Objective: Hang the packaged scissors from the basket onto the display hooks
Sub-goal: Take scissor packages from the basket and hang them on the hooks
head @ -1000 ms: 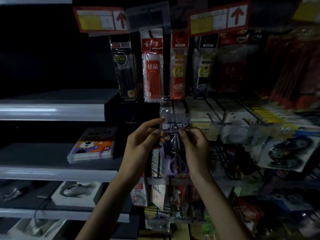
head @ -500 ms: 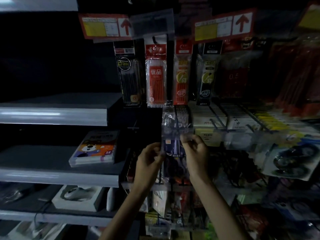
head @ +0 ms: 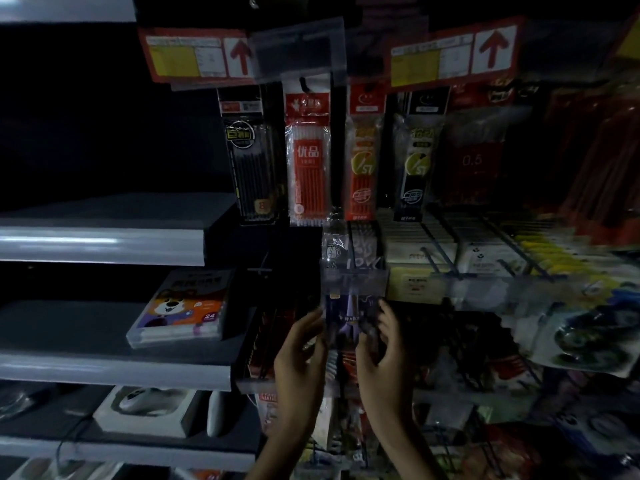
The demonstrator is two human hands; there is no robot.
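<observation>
A clear packet of purple scissors (head: 349, 320) hangs in the middle of the dark display, its top at the hook behind a clear label strip (head: 353, 280). My left hand (head: 301, 348) lies along the packet's left edge with fingers stretched upward. My right hand (head: 381, 344) is at the packet's right edge, its fingers loosely bent beside it. Whether either hand still holds the packet is hard to tell in the dim, blurred view. The basket is out of view.
Refill packs hang above: black (head: 251, 161), red (head: 308, 161), orange (head: 362, 161). Boxed goods on hooks (head: 450, 251) fill the right. Grey shelves (head: 104, 244) at left hold a boxed set (head: 183, 306). A blister pack (head: 585, 337) hangs at right.
Both hands have slid down from the packet's top to its lower sides, and the packet now hangs lower under the label strip. The view has tilted slightly downward.
</observation>
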